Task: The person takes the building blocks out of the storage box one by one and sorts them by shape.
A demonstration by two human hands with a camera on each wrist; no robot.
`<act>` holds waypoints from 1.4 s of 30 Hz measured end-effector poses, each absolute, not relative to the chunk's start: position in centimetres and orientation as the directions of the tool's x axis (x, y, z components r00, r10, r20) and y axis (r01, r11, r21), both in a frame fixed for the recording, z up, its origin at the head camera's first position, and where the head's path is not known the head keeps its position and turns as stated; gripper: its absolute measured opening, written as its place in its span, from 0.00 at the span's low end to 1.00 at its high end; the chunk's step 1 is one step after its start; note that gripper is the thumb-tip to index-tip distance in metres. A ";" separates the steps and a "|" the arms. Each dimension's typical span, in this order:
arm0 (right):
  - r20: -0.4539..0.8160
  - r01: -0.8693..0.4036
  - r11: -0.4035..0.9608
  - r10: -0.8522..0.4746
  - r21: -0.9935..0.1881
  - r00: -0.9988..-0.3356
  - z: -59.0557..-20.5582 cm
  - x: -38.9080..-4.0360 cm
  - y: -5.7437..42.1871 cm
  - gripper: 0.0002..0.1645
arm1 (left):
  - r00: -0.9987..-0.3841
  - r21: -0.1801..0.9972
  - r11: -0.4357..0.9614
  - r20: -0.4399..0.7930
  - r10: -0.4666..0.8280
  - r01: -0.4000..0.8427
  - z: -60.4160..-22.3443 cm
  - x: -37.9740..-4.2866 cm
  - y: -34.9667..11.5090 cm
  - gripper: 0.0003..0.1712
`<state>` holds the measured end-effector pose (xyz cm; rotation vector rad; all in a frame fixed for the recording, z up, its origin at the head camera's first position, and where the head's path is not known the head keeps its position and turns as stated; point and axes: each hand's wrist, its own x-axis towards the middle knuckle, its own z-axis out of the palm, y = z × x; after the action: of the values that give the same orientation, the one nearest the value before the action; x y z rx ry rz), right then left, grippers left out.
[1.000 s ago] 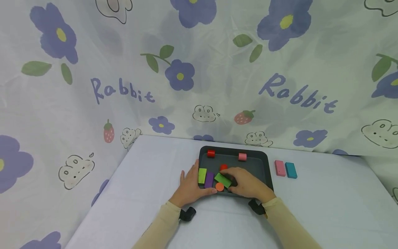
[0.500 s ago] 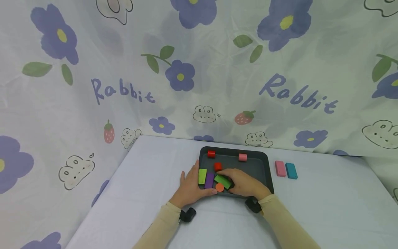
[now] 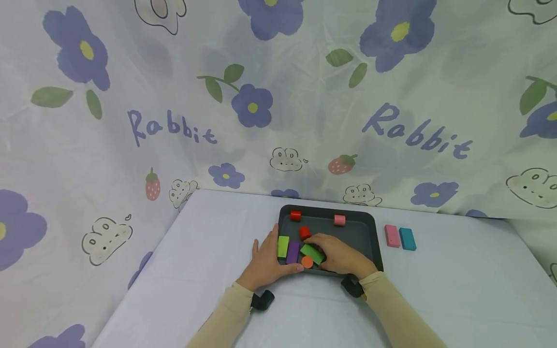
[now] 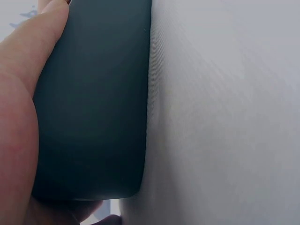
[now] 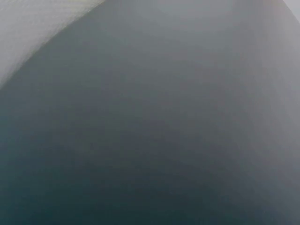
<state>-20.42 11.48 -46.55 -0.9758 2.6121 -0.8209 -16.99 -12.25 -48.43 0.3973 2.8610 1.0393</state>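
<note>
The green block (image 3: 312, 253) is slantwise in the tray (image 3: 357, 232), pinched end to end by the right hand (image 3: 344, 253), with the purple block (image 3: 293, 253) and orange piece (image 3: 307, 262) just beside. The left hand (image 3: 266, 263) grips the tray's near-left corner. Beneath is a white table (image 3: 209, 237); behind hangs flower-printed cloth (image 3: 300, 96).

We hold our left arm (image 3: 222, 316) and right arm (image 3: 402, 314) forward, angled toward each other. Our left grip (image 3: 266, 262) keeps fingers straight, thumb spread aside; our right grip (image 3: 341, 254) points inward, fingers curved in a pinch.
</note>
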 end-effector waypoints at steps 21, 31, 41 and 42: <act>-0.003 -0.402 0.679 -0.511 -0.615 -0.859 -46.0 -19.4 11.7 0.42 | -0.965 0.632 0.742 0.030 0.261 0.221 -48.4 -16.9 -12.1 0.76; -0.011 -0.302 0.730 -0.391 -0.613 -0.920 -45.4 -18.5 12.3 0.42 | -0.966 0.633 0.746 0.013 0.258 0.207 -48.1 -16.9 -12.1 0.76; 0.015 -0.280 0.757 -0.337 -0.591 -0.941 -45.1 -18.1 13.4 0.45 | -0.967 0.637 0.744 0.008 0.254 0.201 -48.1 -16.9 -12.1 0.76; 0.024 -0.282 0.755 -0.334 -0.592 -0.942 -45.1 -18.1 13.6 0.45 | -0.967 0.637 0.744 0.009 0.255 0.202 -48.2 -16.9 -12.1 0.76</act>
<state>-18.08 13.61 -45.05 -0.5040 2.8645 -0.9462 -16.89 -12.12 -48.16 0.3754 2.8599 1.0296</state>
